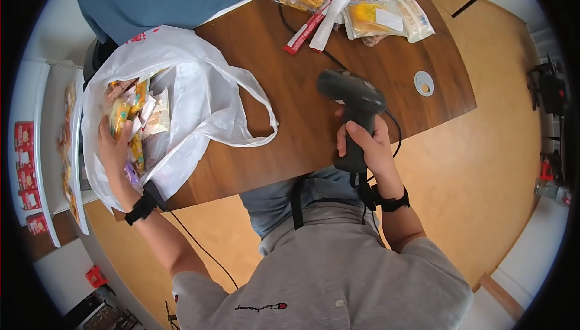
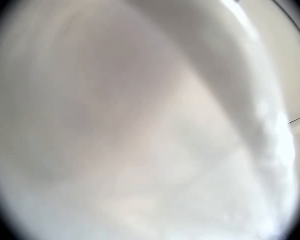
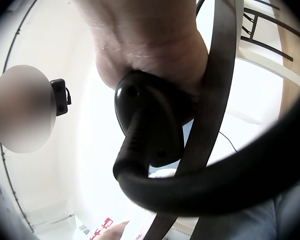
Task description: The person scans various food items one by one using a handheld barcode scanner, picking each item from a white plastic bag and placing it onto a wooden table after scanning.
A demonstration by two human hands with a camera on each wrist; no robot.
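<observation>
1. The yellow packet [image 1: 119, 112] sits at the fingertips of the left hand [image 1: 115, 152], inside the white bag [image 1: 193, 112]; thumb and fingers lie on either side of it in what looks like a light pinch, though the left wrist view is too blurred to confirm that
2. It is probably light, with a thin, slick wrapper that may slide; its near end or a sealed edge should give a better hold than a squeeze on the middle, where the contents might crush
3. Just past those fingertips and to their right, a cream packet [image 1: 158, 115] leans among other wrapped pieces, and could drag along if the wrappers catch
4. Around the left hand the bag's wall is soft and creased, likely to fold against the wrist and offer little support
5. The right hand [image 1: 374, 142] is wrapped round the handle of a black scanner [image 1: 347, 85], which looks rigid and top-heavy; the handle is the place to hold it, with its cable [image 1: 397, 133] left slack
6. Beyond the right hand, a red stick packet [image 1: 305, 34] and more packaged food lie on the wooden table [image 1: 272, 161]
</observation>
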